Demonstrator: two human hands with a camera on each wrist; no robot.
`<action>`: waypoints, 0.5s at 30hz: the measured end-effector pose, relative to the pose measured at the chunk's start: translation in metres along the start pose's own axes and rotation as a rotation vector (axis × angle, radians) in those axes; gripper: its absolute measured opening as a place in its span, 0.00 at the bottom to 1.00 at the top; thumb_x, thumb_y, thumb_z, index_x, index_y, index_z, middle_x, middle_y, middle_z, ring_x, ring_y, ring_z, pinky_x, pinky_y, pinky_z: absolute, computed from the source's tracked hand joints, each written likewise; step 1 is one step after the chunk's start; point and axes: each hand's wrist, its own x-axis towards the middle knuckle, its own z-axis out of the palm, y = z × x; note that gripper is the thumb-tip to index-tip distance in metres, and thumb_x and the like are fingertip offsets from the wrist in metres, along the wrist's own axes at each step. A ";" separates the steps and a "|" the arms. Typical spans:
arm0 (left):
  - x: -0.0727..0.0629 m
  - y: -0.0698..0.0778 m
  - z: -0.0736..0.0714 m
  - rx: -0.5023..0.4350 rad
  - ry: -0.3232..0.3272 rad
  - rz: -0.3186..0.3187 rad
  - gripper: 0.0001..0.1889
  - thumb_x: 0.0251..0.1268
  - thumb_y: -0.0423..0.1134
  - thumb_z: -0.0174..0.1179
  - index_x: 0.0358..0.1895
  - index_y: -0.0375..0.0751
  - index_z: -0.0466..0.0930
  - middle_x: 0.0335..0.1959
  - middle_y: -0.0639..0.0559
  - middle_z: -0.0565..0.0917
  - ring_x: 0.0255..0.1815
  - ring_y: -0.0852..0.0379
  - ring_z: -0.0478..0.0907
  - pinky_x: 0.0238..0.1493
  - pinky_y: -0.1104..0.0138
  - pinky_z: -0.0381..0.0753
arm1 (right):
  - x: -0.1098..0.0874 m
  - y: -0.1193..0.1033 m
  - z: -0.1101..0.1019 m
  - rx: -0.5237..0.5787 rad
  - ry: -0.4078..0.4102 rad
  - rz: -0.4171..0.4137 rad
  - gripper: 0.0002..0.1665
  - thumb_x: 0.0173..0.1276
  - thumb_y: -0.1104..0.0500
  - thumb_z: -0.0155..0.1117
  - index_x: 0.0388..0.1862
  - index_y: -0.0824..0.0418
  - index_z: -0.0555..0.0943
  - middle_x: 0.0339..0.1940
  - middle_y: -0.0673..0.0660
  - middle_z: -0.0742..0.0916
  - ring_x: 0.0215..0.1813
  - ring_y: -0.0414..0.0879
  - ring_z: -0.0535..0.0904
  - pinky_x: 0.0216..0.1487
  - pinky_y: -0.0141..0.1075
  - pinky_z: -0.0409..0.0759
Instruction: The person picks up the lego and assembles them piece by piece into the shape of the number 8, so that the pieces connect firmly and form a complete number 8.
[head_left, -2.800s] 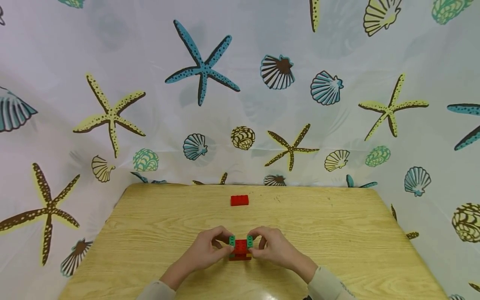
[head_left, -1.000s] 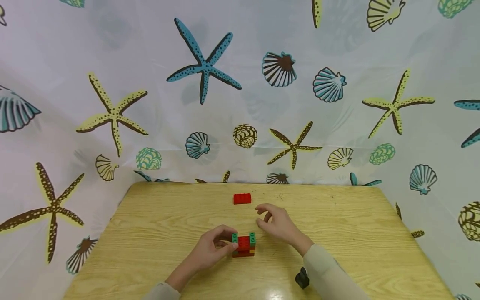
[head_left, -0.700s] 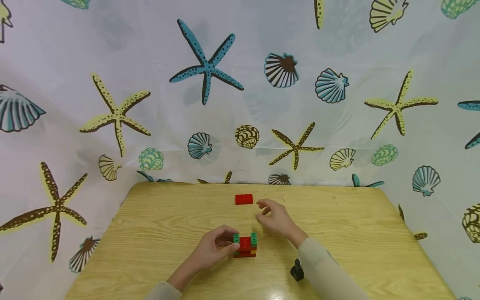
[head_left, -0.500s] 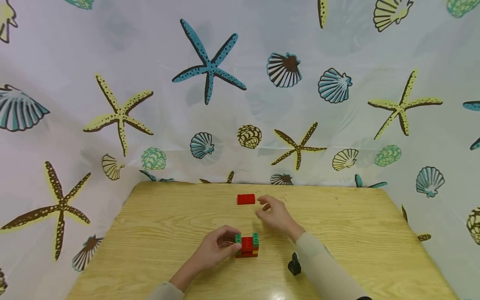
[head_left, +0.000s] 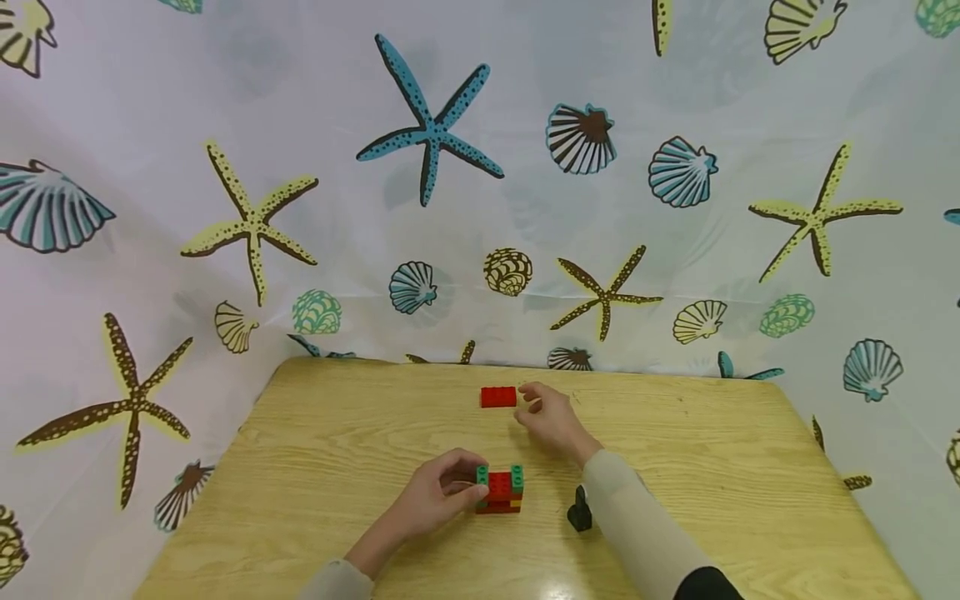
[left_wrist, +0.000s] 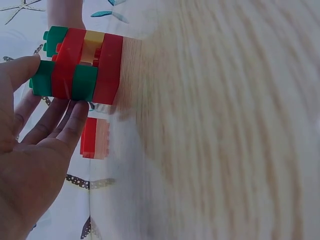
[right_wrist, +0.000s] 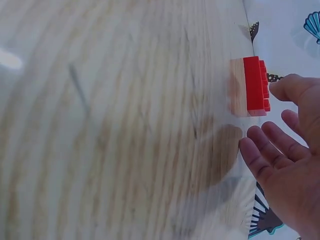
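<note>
A small stack of toy building bricks (head_left: 500, 486) stands on the table, red layers with green and yellow pieces between and two green bricks on top. My left hand (head_left: 435, 498) holds the stack at its left end, and the left wrist view shows the thumb against a top green brick (left_wrist: 42, 78). Farther back lies a lone red brick (head_left: 498, 397) with studs up. Just right of it is my right hand (head_left: 553, 419), fingers loosely bent and apart. In the right wrist view nothing is between those fingers, and the thumb (right_wrist: 287, 89) is close beside the red brick.
The wooden table (head_left: 337, 417) carries both the stack and the lone brick. A white cloth with starfish and shells (head_left: 510, 208) hangs behind and on both sides. By the right sleeve (head_left: 637, 517) is a small black object (head_left: 580, 511).
My right hand has let go of the stack's right end and moved back to the lone red brick. My left hand stays on the stack. The head view has shifted slightly.
</note>
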 end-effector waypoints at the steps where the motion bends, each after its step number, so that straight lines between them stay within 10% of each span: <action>1: 0.000 0.000 0.000 -0.002 0.000 0.000 0.21 0.77 0.41 0.65 0.65 0.32 0.77 0.59 0.39 0.84 0.61 0.44 0.83 0.60 0.70 0.83 | 0.002 0.001 0.000 0.003 0.003 0.003 0.28 0.76 0.58 0.66 0.72 0.63 0.76 0.64 0.65 0.84 0.60 0.58 0.84 0.61 0.52 0.84; 15: -0.002 0.000 0.000 0.003 0.013 0.005 0.21 0.77 0.39 0.64 0.65 0.31 0.76 0.59 0.39 0.84 0.61 0.44 0.83 0.60 0.69 0.83 | 0.015 0.007 0.009 0.040 0.009 0.031 0.29 0.77 0.57 0.66 0.73 0.64 0.75 0.62 0.66 0.84 0.59 0.58 0.82 0.56 0.50 0.85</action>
